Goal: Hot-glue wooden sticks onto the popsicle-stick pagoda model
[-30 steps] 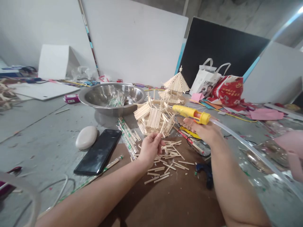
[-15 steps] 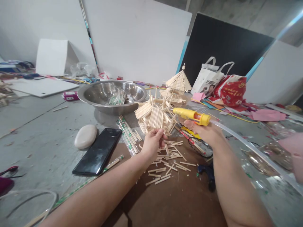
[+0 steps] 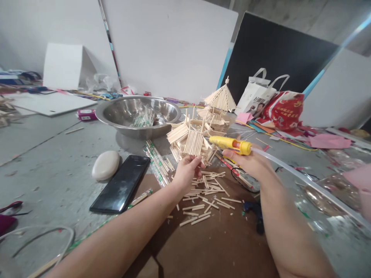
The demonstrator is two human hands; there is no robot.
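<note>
A small pavilion-like model (image 3: 193, 143) built of pale wooden sticks stands in front of me, with sloping roof panels and upright sticks on top. My left hand (image 3: 189, 170) is closed in a pinch at the lower edge of its front roof panel; the fingertips partly hide what they grip. My right hand (image 3: 246, 162) grips a yellow glue gun (image 3: 230, 143), its nozzle close to the model's right side. From the gun's back a long clear glue stick (image 3: 301, 179) sticks out to the right. Loose cut sticks (image 3: 207, 200) lie below the hands on a brown board (image 3: 203, 247).
Behind stands a taller stick tower (image 3: 220, 98). A steel basin (image 3: 108, 122) with wrapped sticks is at the left back. A black phone (image 3: 121, 185), white oval object (image 3: 106, 165) and wrapped chopsticks (image 3: 158, 164) lie nearer. Bags (image 3: 285, 110) stand right; a dark blue tool (image 3: 255, 214) lies by my right forearm.
The glue gun has shifted slightly left and down along the model's right side. My left hand stays at the front roof panel. The view has moved a little.
</note>
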